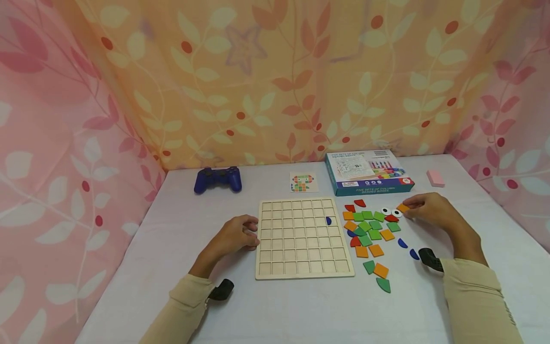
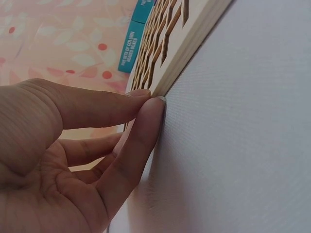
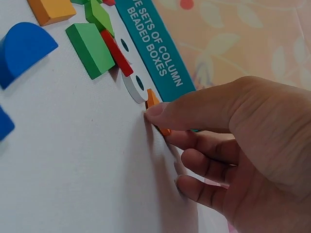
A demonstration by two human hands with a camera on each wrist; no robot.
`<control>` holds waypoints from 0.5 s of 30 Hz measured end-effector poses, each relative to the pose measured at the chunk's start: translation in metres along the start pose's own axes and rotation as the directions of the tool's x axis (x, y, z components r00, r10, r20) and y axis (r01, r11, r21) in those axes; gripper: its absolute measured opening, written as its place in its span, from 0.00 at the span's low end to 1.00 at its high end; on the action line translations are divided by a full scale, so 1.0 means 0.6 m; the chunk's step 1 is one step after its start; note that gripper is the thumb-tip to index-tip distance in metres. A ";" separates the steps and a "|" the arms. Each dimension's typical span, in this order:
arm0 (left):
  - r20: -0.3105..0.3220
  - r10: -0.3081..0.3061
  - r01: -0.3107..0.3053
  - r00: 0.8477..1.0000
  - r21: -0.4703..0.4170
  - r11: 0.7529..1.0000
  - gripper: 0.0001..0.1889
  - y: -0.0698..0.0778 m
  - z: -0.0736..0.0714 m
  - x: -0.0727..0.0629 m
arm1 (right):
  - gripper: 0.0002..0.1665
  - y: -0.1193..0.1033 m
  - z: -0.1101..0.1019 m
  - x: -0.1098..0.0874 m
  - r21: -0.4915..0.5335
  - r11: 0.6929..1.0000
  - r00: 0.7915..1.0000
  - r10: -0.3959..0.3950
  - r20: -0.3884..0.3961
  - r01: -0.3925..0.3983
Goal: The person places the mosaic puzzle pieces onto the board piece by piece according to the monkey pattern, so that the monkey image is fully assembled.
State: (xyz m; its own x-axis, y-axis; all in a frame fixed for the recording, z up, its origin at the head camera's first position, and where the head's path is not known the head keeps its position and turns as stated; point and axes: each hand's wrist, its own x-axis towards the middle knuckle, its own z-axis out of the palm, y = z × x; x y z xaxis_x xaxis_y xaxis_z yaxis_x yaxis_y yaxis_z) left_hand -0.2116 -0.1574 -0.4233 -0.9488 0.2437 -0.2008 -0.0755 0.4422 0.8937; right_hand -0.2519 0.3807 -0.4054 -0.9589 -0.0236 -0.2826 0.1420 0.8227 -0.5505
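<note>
A wooden grid board [image 1: 305, 239] lies on the table, with one blue half-round piece [image 1: 328, 220] in an upper right cell. My left hand [image 1: 235, 234] is at the board's left edge. In the left wrist view, the thumb and index finger [image 2: 141, 116] pinch the board's rim [image 2: 184, 58]. Beyond the pile of tiles, my right hand [image 1: 434, 210] pinches an orange tile [image 1: 403, 208] between thumb and fingers, close over the table. Beside that tile are two white eye pieces [image 1: 396, 213], a red piece [image 1: 391, 218] and a green tile [image 3: 91, 50].
Several green, orange, red and blue tiles [image 1: 375, 234] spread right of the board. Two blue half-rounds [image 1: 402, 243] lie near the right wrist. Behind stand a pattern card [image 1: 303, 182], a boxed set [image 1: 365, 186], a blue game controller [image 1: 217, 180] and a pink block [image 1: 436, 178]. Patterned curtains [image 1: 275, 86] enclose the table.
</note>
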 end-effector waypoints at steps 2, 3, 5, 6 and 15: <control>0.001 -0.001 0.001 1.000 -0.006 1.000 0.31 0.000 0.001 0.000 | 0.36 0.000 0.000 0.000 -0.002 1.000 1.000 0.008 0.000 -0.008; 0.001 -0.003 0.003 1.000 -0.007 1.000 0.31 0.001 0.001 0.000 | 0.36 0.000 0.000 -0.001 -0.001 1.000 1.000 0.010 -0.001 -0.010; 0.004 0.001 -0.001 1.000 -0.009 1.000 0.31 0.000 0.000 -0.001 | 0.37 -0.002 0.001 -0.001 -0.001 1.000 1.000 0.013 -0.006 -0.013; 0.004 -0.001 0.001 1.000 -0.013 1.000 0.31 0.000 0.000 -0.001 | 0.37 -0.003 0.002 0.000 0.001 1.000 1.000 0.013 -0.009 -0.013; 0.018 0.016 -0.016 1.000 -0.018 1.000 0.31 -0.004 -0.003 -0.001 | 0.39 -0.026 0.017 0.008 0.027 0.999 0.999 -0.019 -0.032 0.020</control>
State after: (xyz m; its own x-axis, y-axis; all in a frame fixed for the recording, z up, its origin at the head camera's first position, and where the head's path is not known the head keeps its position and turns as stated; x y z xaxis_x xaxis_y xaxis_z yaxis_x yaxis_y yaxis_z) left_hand -0.2112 -0.1601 -0.4246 -0.9444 0.2659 -0.1935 -0.0663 0.4224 0.9040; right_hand -0.2563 0.3621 -0.4062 -0.9688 -0.0210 -0.2469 0.1295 0.8066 -0.5767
